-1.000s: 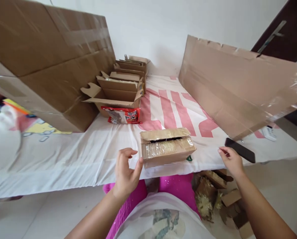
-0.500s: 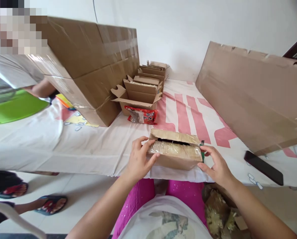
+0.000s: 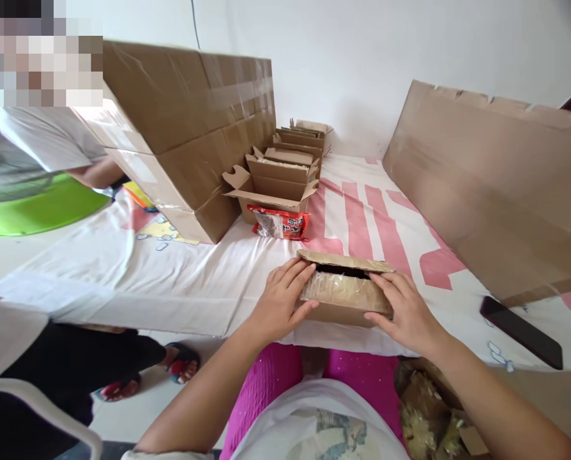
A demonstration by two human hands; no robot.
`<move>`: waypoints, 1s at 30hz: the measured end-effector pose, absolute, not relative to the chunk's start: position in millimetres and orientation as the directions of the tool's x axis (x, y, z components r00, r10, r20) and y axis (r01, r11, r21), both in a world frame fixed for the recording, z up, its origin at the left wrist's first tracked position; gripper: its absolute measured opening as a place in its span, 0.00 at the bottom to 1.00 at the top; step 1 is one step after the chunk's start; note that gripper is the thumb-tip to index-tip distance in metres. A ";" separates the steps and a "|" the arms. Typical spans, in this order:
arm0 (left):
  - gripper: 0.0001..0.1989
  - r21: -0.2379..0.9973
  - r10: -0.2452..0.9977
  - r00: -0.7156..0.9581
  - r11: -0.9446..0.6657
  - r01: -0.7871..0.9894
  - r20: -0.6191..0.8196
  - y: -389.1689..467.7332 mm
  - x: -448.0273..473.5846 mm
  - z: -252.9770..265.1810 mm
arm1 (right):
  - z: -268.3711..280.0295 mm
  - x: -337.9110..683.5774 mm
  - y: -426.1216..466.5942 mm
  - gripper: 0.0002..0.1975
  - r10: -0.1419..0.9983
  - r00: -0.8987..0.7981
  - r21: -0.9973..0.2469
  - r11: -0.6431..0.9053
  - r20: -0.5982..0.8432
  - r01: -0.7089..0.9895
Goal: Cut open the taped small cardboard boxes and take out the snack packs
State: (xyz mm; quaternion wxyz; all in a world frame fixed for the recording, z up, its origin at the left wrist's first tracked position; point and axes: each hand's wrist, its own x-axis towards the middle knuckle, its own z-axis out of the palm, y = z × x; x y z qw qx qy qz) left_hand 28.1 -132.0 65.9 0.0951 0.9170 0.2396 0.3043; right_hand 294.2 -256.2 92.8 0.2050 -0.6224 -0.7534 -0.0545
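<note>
A small cardboard box (image 3: 347, 312) sits at the table's front edge, its top flaps partly raised around a dark gap. Clear tape shows on the near flap. My left hand (image 3: 288, 297) grips the left end, fingers over the top and thumb along the near side. At the right end, my right hand (image 3: 400, 310) holds the box the same way, fingertips by the gap. What lies inside the box is too dark to make out. Just beyond it, a red printed packet (image 3: 280, 223) leans against an open carton (image 3: 271, 191).
Several open cartons (image 3: 297, 137) line up behind. Large stacked boxes (image 3: 184, 128) stand left; a big cardboard panel (image 3: 496, 191) stands right. A black phone (image 3: 520, 332) lies near the front edge. Another person (image 3: 50, 137) is at left, near a green basin (image 3: 50, 204).
Both my hands have moved further over the top of the box, fingers closer to the gap. The view has shifted slightly, and a person's legs at lower left have moved right.
</note>
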 end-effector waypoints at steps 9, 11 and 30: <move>0.18 0.413 0.365 0.515 -0.910 0.022 0.776 -147.9 18.3 76.6 | 108.7 284.3 -271.4 0.06 0.781 -0.290 -0.195 0.460 0.552 0.866; 0.16 0.403 0.292 0.549 -0.910 -0.092 0.783 -149.6 16.2 78.4 | 113.6 283.9 -276.9 0.05 0.799 -0.346 -0.219 0.498 0.492 0.839; 0.22 0.303 0.357 0.901 -0.911 0.279 0.245 -121.5 44.6 108.2 | 122.5 287.0 -241.8 0.17 0.920 -0.373 -0.112 0.386 0.120 0.916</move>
